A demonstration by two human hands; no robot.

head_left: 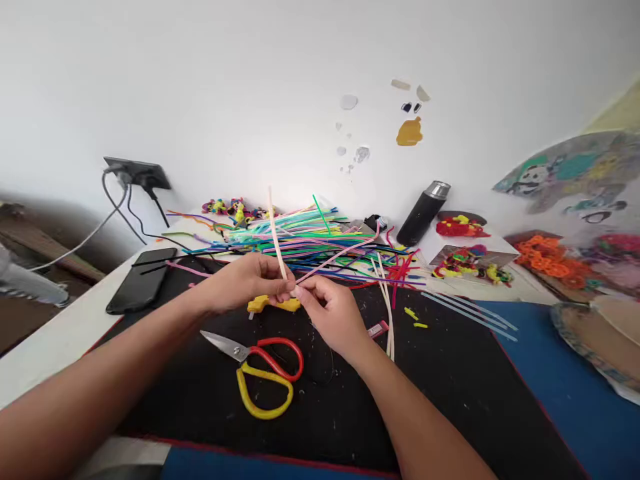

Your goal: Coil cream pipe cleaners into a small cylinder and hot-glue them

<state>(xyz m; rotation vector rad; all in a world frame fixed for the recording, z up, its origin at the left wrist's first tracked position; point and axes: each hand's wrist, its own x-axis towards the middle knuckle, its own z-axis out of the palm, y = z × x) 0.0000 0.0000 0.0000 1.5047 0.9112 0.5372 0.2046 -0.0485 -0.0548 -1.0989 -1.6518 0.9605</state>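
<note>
My left hand (245, 283) pinches a cream pipe cleaner (275, 233) that stands up from its fingers. Against it, fingertips touching, my right hand (333, 313) is closed on a pink pipe cleaner (345, 253) that slants up to the right. Where the two stems meet is hidden by the fingers. Just below the hands lie scissors (240, 352) with one red and one yellow handle, blades pointing left. Partly behind my left hand is a yellow object (259, 304) whose kind I cannot make out.
A heap of colourful pipe cleaners (300, 230) lies beyond the hands. A phone (141, 280) is at the left, a black flask (423, 217) at the back right. Loose cream stems (389, 313) and yellow scraps (411, 313) lie on the black mat (450, 387).
</note>
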